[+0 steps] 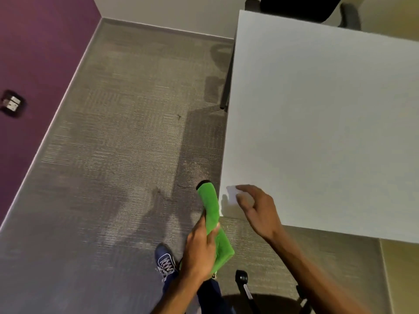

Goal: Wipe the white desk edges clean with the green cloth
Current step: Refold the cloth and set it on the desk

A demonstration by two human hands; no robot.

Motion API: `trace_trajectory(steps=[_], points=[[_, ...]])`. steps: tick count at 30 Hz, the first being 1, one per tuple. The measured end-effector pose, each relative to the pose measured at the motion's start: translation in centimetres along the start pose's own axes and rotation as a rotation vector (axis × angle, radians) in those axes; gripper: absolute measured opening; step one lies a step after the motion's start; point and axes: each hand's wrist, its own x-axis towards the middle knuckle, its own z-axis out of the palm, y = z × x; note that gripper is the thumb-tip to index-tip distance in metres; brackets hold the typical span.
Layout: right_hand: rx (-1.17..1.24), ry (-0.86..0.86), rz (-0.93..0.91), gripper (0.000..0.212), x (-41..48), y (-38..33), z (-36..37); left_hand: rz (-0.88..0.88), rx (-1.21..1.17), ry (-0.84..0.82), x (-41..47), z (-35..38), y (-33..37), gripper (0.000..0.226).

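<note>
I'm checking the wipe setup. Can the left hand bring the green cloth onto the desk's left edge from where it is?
Probably yes. The left hand holds the green cloth right beside the white desk at its near corner, with nothing between them; the right hand rests on top, clear of that edge.

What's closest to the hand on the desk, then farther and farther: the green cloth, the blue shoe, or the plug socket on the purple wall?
From the right hand:
1. Green cloth, just left of it, at the desk corner.
2. Blue shoe, lower left on the carpet.
3. Plug socket, far left on the purple wall.
</note>
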Motion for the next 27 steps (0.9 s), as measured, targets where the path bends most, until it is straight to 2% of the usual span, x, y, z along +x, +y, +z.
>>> trace_trajectory(steps=[3,6,8,11,14,17,20,21,24,27], points=[[0.248,-0.14,0.121,0.018,-3.7,-3.2,-1.3,0.017,-0.099,0.014,-0.3,-0.5,1.7,0.042],[0.354,-0.298,0.104,0.016,-5.6,-5.2,-2.9,-0.097,-0.352,-0.049,-0.5,-0.7,3.8,0.029],[0.358,-0.342,0.104,0.017,-6.0,-6.2,-4.2,-0.171,-0.516,-0.102,-0.8,-0.7,5.0,0.028],[0.293,-0.312,0.081,0.024,-6.0,-7.7,-6.2,-0.195,-0.632,-0.178,-1.8,-1.0,7.1,0.034],[0.248,-0.237,0.053,0.01,-5.8,-8.7,-8.2,-0.185,-0.757,-0.275,-2.7,-2.1,9.0,0.039],[0.259,-0.196,0.043,0.001,-5.9,-10.6,-11.1,-0.224,-0.782,-0.258,-3.2,-3.3,9.5,0.044],[0.372,-0.189,0.007,0.004,-6.5,-12.6,-14.1,-0.338,-0.85,-0.226,-2.7,-3.0,7.9,0.097],[0.436,-0.192,-0.007,0.003,-6.8,-13.3,-15.1,-0.376,-0.88,-0.235,-3.0,-3.1,8.0,0.102],[0.628,-0.141,-0.017,0.009,-7.7,-14.3,-17.8,-0.476,-1.032,-0.374,-4.5,-3.5,9.8,0.069],[0.705,-0.041,0.014,0.01,-8.3,-14.1,-19.4,-0.426,-1.196,-0.499,-5.0,-4.1,10.9,0.05]])
